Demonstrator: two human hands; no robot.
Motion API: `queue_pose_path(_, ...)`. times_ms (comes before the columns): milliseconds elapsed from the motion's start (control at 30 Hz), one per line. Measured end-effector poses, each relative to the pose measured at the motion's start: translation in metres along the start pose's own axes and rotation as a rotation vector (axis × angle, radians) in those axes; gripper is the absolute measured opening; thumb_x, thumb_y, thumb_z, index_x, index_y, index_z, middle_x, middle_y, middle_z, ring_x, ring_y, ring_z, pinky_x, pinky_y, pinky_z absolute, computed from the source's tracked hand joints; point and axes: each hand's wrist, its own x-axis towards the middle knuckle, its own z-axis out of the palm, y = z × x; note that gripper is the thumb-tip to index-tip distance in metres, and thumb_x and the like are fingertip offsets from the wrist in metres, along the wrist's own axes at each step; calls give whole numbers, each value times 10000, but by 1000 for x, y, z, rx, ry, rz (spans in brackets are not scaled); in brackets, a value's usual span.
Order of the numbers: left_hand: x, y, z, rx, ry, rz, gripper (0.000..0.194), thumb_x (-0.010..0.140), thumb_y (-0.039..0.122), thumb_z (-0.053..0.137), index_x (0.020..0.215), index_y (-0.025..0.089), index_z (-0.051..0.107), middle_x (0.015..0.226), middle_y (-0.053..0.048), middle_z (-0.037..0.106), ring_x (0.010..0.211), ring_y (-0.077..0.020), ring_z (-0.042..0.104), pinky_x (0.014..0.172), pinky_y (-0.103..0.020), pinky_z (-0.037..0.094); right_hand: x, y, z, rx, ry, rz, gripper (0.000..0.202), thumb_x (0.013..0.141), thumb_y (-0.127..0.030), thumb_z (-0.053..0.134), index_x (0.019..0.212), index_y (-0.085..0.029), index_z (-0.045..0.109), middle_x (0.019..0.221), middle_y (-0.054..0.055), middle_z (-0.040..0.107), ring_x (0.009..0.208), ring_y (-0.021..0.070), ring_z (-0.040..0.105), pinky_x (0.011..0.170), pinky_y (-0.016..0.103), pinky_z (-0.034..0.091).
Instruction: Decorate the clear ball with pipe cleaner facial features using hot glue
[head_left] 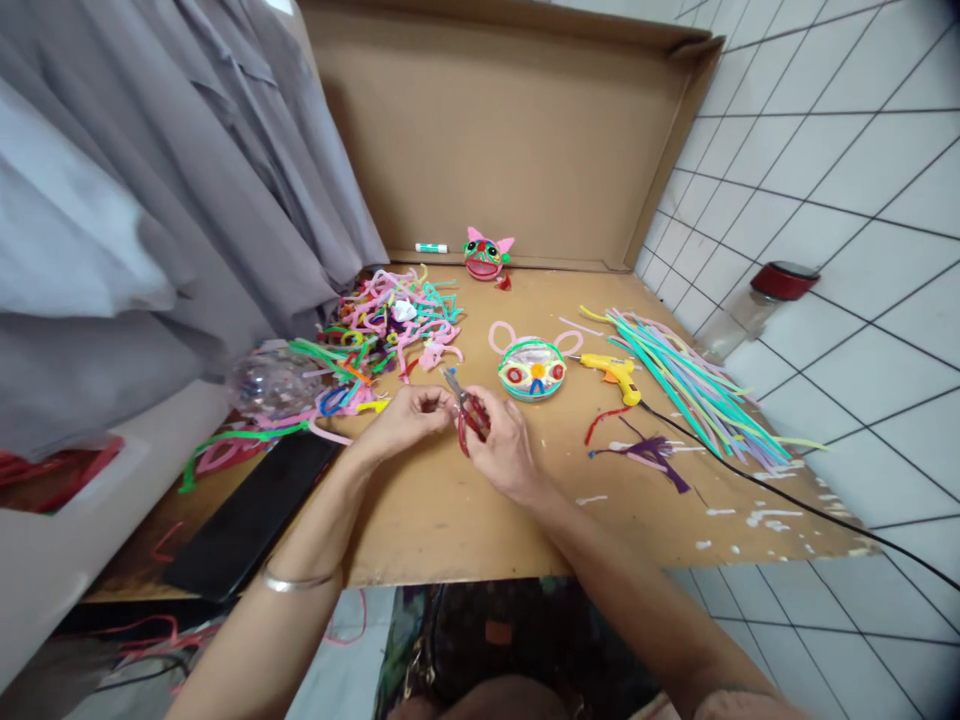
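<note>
My right hand (504,445) is wrapped round the red handles of small pliers or scissors (472,418), whose metal tips point up and to the left. Close to the tool, my left hand (405,420) is closed in a pinch; what its fingertips hold is too small to name. A tiny blue bit shows at the tool's tips. Just beyond my right hand lies a round face (534,370) made of pipe cleaners, with pink loop ears, red and white eyes and an orange nose.
Left are a tangled pipe-cleaner pile (397,315), a clear plastic ball (274,380) and a black tray (255,515). Right are a yellow glue gun (613,375) with black cord, pipe cleaners (697,390) and a jar (750,310). A finished-looking face (484,256) stands behind.
</note>
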Motion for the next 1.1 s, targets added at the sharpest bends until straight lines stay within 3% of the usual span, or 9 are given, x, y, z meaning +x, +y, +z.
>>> queue_pose_path(100,-1,5,0,-32,56,-2,127,583,266,590,547,156,538,489,58,456,473,-50,343,461,-165,269,-1,-1,1,13,0,4,364,782,-163,539,1135,-243,575,1034,55,713,936,210,660,877,350,495)
queue_pose_path(300,1,10,0,-143,147,-23,72,550,209,619,584,145,616,531,39,556,483,-57,451,507,-178,367,-1,-2,1,143,-51,79,330,774,-202,575,1103,-234,570,985,40,701,806,181,661,792,318,523)
queue_pose_path(633,7,7,3,-718,345,-43,322,551,292,838,696,138,596,588,45,563,490,-29,481,444,-130,361,-4,-6,2,273,-85,175,312,787,-310,611,1082,-225,554,868,18,676,737,160,643,725,290,513)
queue_pose_path(800,6,11,4,-942,357,-55,371,547,270,873,739,128,588,621,43,577,501,-26,511,439,-112,379,-4,-1,1,230,-112,213,357,799,-376,621,1106,-221,524,909,32,670,793,174,645,754,303,498)
queue_pose_path(1000,7,12,15,-1176,321,-102,286,628,174,822,808,127,605,624,48,575,470,-16,489,426,-107,371,-6,-4,1,-53,-140,129,331,813,-402,604,1083,-220,546,873,38,664,782,199,617,739,330,455)
queue_pose_path(1100,6,12,22,-1240,276,-142,233,675,182,788,757,131,576,608,41,567,467,-24,483,438,-124,382,-6,-5,1,-73,-128,147,329,818,-407,597,1086,-221,551,872,41,670,782,205,622,719,328,451)
